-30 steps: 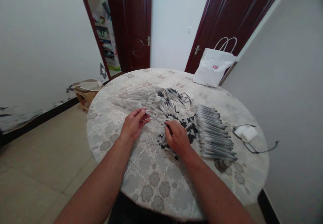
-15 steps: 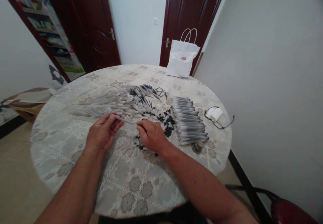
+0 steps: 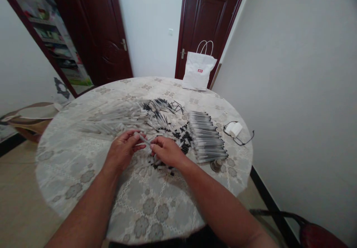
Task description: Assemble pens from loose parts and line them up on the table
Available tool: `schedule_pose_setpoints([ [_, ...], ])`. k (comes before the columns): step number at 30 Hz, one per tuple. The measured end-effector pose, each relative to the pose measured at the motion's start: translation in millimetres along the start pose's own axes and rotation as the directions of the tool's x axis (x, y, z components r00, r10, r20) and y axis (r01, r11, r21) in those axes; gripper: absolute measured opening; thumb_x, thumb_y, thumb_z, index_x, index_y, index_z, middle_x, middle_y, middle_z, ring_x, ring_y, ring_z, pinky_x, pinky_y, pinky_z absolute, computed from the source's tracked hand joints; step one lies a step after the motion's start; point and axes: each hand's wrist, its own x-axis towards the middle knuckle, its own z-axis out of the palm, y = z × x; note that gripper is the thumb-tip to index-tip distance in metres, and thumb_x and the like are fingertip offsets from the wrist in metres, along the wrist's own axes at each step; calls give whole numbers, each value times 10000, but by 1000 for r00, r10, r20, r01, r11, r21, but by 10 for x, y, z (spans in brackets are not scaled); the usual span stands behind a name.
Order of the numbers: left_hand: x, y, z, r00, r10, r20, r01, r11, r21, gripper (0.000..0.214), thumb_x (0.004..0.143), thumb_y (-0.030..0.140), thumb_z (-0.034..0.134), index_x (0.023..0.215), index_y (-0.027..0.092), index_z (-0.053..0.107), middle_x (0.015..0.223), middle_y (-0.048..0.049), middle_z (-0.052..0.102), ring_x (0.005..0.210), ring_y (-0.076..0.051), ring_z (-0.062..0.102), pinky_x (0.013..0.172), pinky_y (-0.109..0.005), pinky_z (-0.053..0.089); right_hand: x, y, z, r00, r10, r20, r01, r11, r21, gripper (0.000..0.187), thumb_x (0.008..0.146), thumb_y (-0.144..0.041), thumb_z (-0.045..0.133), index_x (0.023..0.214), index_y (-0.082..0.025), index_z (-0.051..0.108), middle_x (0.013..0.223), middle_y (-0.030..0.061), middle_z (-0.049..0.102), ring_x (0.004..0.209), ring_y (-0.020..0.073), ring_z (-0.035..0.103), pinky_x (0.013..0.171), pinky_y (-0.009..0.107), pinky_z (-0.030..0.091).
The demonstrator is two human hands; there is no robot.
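A slim pale pen barrel (image 3: 144, 139) slants between my two hands above the table. My left hand (image 3: 124, 149) pinches its upper left end between thumb and fingers. At the lower right end, my right hand (image 3: 167, 149) grips it with closed fingertips. Just below lie small clear caps (image 3: 142, 166) mixed with black pieces, partly under my right hand. Beyond my hands spreads a heap of translucent pen barrels (image 3: 111, 117). Thin dark refills (image 3: 161, 104) lie at its right end, and short black plugs (image 3: 184, 138) are scattered right of my right hand.
Rows of assembled pens (image 3: 208, 136) lie stacked on the right, with a small round metal object (image 3: 216, 165) by their near end. Glasses (image 3: 242, 142) rest beside a white folded item (image 3: 233, 129). A white paper bag (image 3: 198, 71) stands at the table's (image 3: 150, 207) far edge.
My hands have come closer together along the pen barrel, the left moving right. The camera view has tilted slightly upward.
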Motion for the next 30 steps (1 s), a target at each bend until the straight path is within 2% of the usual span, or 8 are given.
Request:
schedule_pose_setpoints([
  [2,-39,5,20,999,-12,52,8,998,70,386,757,380,796,1064,182,671,970,-76,742,835,-214,722,694,-334,620,-58,-83,-67,992,-123,-24,113,964,-242,111,929,-256,573,972,-212,665,849,-10,714,752,119,630,695,215,438],
  [5,-53,6,5,998,-3,69,-5,992,125,381,759,412,786,1031,167,679,954,-82,739,801,-213,716,682,-338,611,-148,-220,-246,978,-205,34,192,831,-521,108,921,-231,589,935,-192,689,912,38,712,878,157,630,798,249,430],
  [8,-28,-3,-31,1000,10,4,-10,990,144,383,753,448,779,981,155,682,920,-88,737,762,-202,704,654,-321,599,-259,-314,-531,978,-202,55,186,715,-674,124,914,-206,597,931,-179,717,949,74,701,957,180,620,869,269,419],
  [11,2,-22,-56,996,40,-81,-26,984,177,384,751,482,761,932,152,689,868,-84,733,708,-180,681,617,-292,578,-399,-305,-915,979,-198,48,165,635,-755,158,925,-212,590,972,-182,738,962,83,705,954,192,618,878,278,421],
  [16,22,-53,-60,991,68,-111,-25,938,347,359,745,495,727,852,154,701,811,-89,742,625,-167,645,524,-246,517,-586,-60,-1593,995,-36,-89,-61,477,-877,218,922,-196,567,1026,-188,758,1038,104,723,1017,212,628,937,280,411],
  [19,20,-58,-53,994,78,-73,-38,900,435,333,768,489,692,835,162,693,784,-84,740,623,-179,649,497,-238,498,-649,117,-1864,984,72,-163,-178,372,-911,247,907,-194,567,1047,-186,770,1065,121,729,1051,225,637,948,278,411],
  [23,14,-60,-57,995,98,-26,-70,851,520,324,798,493,653,831,172,687,779,-75,736,623,-184,650,493,-239,492,-686,284,-2003,967,156,-202,-243,321,-915,261,891,-208,572,1048,-191,779,1067,127,735,1048,230,650,923,276,423],
  [30,21,-75,-81,993,113,-37,-74,828,556,330,799,499,637,843,175,687,769,-66,735,629,-190,657,507,-244,476,-652,414,-1971,953,192,-233,-284,314,-906,295,880,-185,554,1074,-190,777,1113,139,729,1057,233,650,923,284,427],
])
